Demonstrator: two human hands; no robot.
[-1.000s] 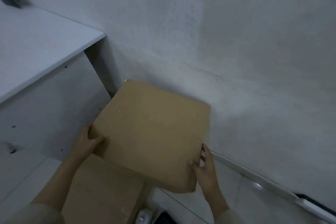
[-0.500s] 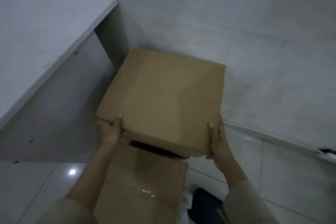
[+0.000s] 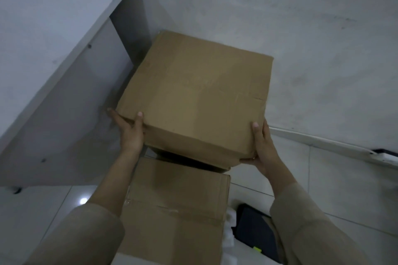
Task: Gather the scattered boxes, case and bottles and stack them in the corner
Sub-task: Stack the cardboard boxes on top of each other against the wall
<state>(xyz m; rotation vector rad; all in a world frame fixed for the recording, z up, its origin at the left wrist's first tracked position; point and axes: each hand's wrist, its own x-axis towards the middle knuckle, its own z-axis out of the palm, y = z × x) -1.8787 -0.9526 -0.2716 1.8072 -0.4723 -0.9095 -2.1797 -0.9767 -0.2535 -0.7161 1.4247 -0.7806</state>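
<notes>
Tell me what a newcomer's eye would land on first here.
First, the big cardboard box at centre, in the corner between the white desk and the wall, with the left hand and right hand in a grip on its near corners. Next, the taped box lying lower, nearer the camera. Last, a dark case on the floor at lower right.
</notes>
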